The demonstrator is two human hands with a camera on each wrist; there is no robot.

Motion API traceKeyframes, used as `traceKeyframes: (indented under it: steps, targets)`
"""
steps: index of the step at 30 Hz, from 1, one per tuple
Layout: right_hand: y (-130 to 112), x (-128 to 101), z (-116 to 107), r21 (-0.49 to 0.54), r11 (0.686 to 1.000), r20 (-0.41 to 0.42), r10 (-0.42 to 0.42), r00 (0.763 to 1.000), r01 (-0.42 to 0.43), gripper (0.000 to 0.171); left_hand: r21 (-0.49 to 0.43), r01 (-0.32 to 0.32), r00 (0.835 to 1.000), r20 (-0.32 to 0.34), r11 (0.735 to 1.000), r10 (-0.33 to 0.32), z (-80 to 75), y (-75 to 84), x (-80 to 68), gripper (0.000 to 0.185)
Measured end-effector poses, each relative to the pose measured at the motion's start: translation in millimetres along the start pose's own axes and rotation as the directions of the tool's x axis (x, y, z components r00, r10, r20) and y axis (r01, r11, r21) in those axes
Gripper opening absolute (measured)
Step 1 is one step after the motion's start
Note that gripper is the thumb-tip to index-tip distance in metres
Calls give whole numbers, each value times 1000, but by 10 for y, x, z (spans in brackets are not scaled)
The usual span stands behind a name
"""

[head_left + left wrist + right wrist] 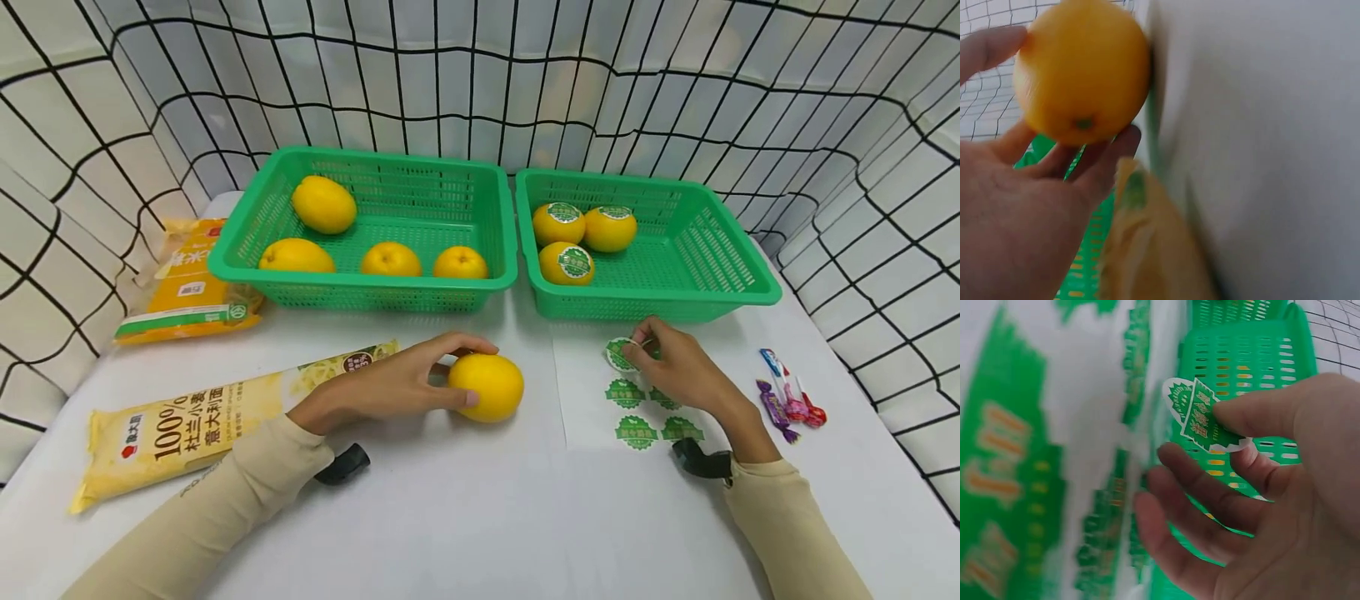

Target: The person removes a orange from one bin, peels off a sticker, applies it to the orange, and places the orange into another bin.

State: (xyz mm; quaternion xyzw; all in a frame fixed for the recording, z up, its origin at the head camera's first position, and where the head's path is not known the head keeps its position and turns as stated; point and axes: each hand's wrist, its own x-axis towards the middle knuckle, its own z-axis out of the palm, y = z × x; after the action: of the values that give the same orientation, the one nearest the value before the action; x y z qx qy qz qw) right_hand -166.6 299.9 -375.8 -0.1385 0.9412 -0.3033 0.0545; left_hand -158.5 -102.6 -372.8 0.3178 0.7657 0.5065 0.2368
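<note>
My left hand holds an orange on the white table, thumb and fingers curled round its left side. Its small green stem end shows on the orange in the left wrist view. With thumb and forefinger my right hand pinches a green and white sticker by its edge, its other fingers loosely bent. This happens over a white sticker sheet, where several more green stickers lie in rows.
The left green basket contains several plain oranges. In the right green basket sit three oranges with stickers. A yellow pasta pack and an orange food bag lie left, wrapped candies right. Black netting surrounds the table.
</note>
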Motion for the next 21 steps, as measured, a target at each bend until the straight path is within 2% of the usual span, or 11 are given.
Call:
traceKeyframes:
  steps: [4,7,9,13,16,21]
  targets:
    - [-202,-66,-73,57,997,0,-53,999,53,19,-16,26,998,62,1000,-24,-59,15,-23,66]
    - [-495,-67,-96,121,983,27,-140,990,136,14,-16,34,998,54,999,-33,-87,20,-24,65]
    - [-722,-33,-78,156,968,69,-210,975,197,10,-18,39,999,26,999,-38,-100,20,-18,62]
    - [-1095,103,40,199,938,173,-319,932,284,8,-41,45,999,-6,998,-46,-130,15,-19,54]
    - [-1235,212,159,219,927,220,-352,910,306,9,-56,63,998,4,996,-63,-150,10,-39,51]
    - [-1274,272,295,263,918,239,-360,902,297,9,-69,74,997,12,995,-73,-135,-3,-31,47]
